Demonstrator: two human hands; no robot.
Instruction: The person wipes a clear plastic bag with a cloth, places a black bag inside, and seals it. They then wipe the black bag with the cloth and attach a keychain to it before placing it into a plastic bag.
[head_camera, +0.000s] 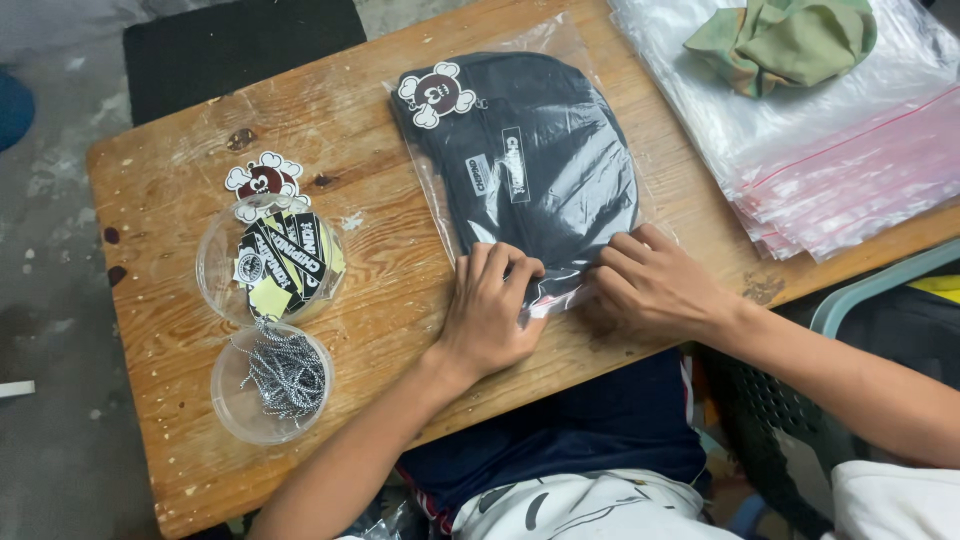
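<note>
A dark folded garment sits inside a clear plastic bag (520, 160) on the wooden table (380, 290). A white and dark red cartoon tag (436, 94) lies at the bag's far left corner. My left hand (492, 308) and my right hand (650, 283) both press on the bag's near end, fingertips pinching its open edge flat against the table. The two hands almost touch.
Left of the bag stand a round clear tub of black and white tags (272, 262) and a round clear tub of thin cords (272, 382). A stack of clear bags (850, 170) with a green cloth (785, 40) on top lies at right. A dark mat (230, 45) lies beyond the table.
</note>
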